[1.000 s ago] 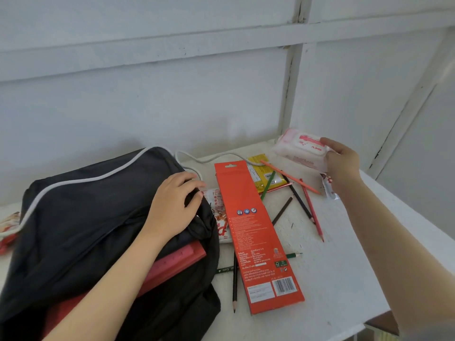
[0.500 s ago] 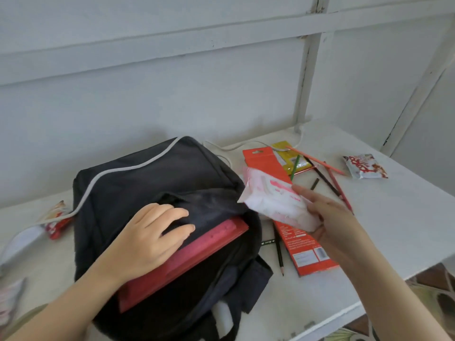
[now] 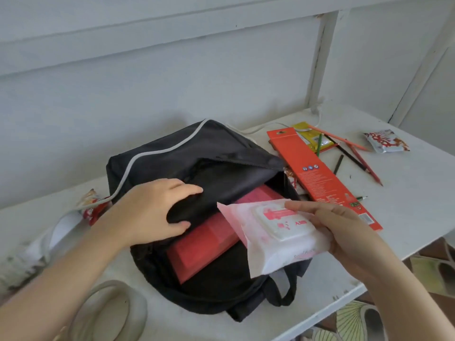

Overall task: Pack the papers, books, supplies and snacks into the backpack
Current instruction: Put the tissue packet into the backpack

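Holding the backpack (image 3: 172, 153) flap up with left hand (image 3: 152, 212), right hand (image 3: 344, 232) gripping a wet wipes pack (image 3: 273, 235) over the opening.

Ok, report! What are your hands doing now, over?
Left hand holds backpack open. Right hand grips wipes over the opening. Red book fills part of the opening.

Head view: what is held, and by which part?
Right hand grips the pink-and-white soft wipes pack by its right end; left hand holds the black fabric backpack by its opening flap.
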`<state>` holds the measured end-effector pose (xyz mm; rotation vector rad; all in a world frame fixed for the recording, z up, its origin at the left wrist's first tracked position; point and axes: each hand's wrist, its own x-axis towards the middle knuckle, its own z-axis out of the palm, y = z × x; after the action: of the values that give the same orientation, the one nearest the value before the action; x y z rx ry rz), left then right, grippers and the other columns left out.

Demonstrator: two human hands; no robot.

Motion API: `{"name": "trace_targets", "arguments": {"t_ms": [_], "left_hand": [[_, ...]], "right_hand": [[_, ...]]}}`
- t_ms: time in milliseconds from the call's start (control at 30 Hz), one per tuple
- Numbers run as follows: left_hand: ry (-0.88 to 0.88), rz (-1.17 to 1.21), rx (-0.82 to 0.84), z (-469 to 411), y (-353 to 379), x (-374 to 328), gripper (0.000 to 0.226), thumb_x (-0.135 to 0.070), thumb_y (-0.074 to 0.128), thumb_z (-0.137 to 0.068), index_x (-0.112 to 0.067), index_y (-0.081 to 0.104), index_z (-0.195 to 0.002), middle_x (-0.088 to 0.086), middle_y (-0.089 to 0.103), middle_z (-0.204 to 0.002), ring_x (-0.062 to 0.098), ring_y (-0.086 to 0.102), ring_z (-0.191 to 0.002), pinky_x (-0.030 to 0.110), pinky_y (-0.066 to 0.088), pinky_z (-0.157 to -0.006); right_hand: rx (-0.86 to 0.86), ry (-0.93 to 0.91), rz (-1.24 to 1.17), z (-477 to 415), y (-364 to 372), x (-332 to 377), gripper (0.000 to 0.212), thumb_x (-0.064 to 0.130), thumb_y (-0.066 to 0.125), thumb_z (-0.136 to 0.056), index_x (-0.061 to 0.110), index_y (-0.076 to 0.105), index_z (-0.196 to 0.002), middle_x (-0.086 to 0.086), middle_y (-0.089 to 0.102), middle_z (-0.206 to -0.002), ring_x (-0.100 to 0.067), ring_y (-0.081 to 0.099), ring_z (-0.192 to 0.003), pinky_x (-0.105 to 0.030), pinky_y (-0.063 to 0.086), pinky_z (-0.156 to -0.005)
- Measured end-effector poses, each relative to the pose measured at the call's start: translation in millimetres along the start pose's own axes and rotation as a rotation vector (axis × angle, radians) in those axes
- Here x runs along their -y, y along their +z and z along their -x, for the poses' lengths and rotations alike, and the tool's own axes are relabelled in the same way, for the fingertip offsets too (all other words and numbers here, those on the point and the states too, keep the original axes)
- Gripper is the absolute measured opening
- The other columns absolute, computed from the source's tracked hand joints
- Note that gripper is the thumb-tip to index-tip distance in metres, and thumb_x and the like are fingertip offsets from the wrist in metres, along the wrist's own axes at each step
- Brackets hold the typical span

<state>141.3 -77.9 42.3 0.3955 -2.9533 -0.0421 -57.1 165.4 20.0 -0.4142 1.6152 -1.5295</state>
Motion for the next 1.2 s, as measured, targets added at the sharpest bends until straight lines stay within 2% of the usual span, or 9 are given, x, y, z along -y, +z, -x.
{"name": "trace_targets", "arguments": {"t_ms": [167,300,400,533,667,867,967,1067,1200], "left_hand": [[-0.112,0.329,-0.072,-13,-42,14,0.041,-0.033,0.052,-0.075,-0.052,0.047,-0.111,-0.008,0.068,-0.089,0.024,0.066,-0.08,0.042,0.052,-0.079],[-0.036,0.294,-0.068,-17,-59,22,0.038,-0.039,0.041,-0.075,-0.049,0.045,-0.112,0.009,0.067,-0.093,0.033,0.065,-0.084,0.05,0.05,-0.082],[-0.019,0.252,-0.113,-16,-68,20,0.037,-0.024,0.048,-0.083,-0.045,0.042,-0.113,0.007,0.068,-0.089,0.031,0.062,-0.073,0.045,0.051,-0.074],[0.021,0.222,-0.131,-12,-72,19,0.045,-0.014,0.052,-0.086,-0.047,0.039,-0.113,0.011,0.068,-0.086,0.027,0.061,-0.066,0.045,0.05,-0.067],[0.027,0.226,-0.15,-7,-71,24,0.046,-0.014,0.053,-0.087,-0.049,0.037,-0.113,0.011,0.067,-0.085,0.025,0.059,-0.063,0.045,0.05,-0.067],[0.059,0.223,-0.154,-5,-67,24,0.044,-0.014,0.053,-0.085,-0.045,0.039,-0.113,0.008,0.067,-0.079,0.019,0.048,-0.055,0.031,0.043,-0.056],[0.074,0.191,-0.154,-2,-63,23,0.043,-0.014,0.053,-0.086,-0.045,0.04,-0.113,0.001,0.063,-0.073,0.015,0.048,-0.059,0.021,0.04,-0.052],[0.074,0.158,-0.172,2,-60,24,0.042,-0.013,0.054,-0.087,-0.043,0.041,-0.114,-0.013,0.056,-0.077,0.001,0.048,-0.062,0.011,0.033,-0.054],[0.087,0.178,-0.188,5,-60,26,0.042,-0.013,0.054,-0.088,-0.042,0.041,-0.115,-0.013,0.059,-0.085,0.014,0.047,-0.061,0.024,0.04,-0.054]], "right_hand": [[-0.012,0.024,0.087,9,32,-4,0.043,0.004,0.041,-0.095,0.023,0.079,-0.084,-0.003,0.072,-0.102,-0.031,0.065,-0.091,-0.051,0.05,-0.082],[-0.084,-0.048,0.057,14,69,-7,0.042,0.005,0.044,-0.094,0.029,0.078,-0.085,0.013,0.072,-0.095,-0.008,0.068,-0.085,-0.027,0.055,-0.082],[-0.115,-0.089,0.057,12,101,-9,0.037,0.006,0.046,-0.094,0.031,0.073,-0.097,0.021,0.068,-0.094,0.001,0.064,-0.088,-0.018,0.054,-0.08],[-0.094,-0.058,0.032,2,132,-16,0.039,0.005,0.047,-0.094,0.019,0.056,-0.129,0.012,0.063,-0.113,-0.01,0.062,-0.101,-0.033,0.052,-0.093],[0.0,-0.002,-0.028,-5,145,-19,0.055,0.001,0.052,-0.091,0.013,0.038,-0.142,-0.001,0.052,-0.136,-0.017,0.057,-0.114,-0.034,0.049,-0.097],[0.23,-0.079,0.343,-5,156,-17,0.075,0.011,0.063,-0.085,0.017,0.024,-0.149,0.012,0.044,-0.137,-0.006,0.048,-0.12,-0.033,0.038,-0.108],[0.334,-0.155,0.535,-6,160,-13,0.059,0.018,0.059,-0.089,0.02,0.037,-0.144,0.007,0.054,-0.133,-0.003,0.053,-0.114,-0.025,0.042,-0.104],[0.229,-0.448,0.864,-8,163,-14,0.046,0.021,0.056,-0.091,0.025,0.049,-0.136,0.008,0.063,-0.111,0.0,0.057,-0.092,-0.008,0.044,-0.081],[0.11,-0.715,1.192,-16,170,-18,0.039,0.036,0.055,-0.091,0.03,0.055,-0.129,0.007,0.048,-0.095,-0.008,0.048,-0.082,-0.011,0.034,-0.061]]}}
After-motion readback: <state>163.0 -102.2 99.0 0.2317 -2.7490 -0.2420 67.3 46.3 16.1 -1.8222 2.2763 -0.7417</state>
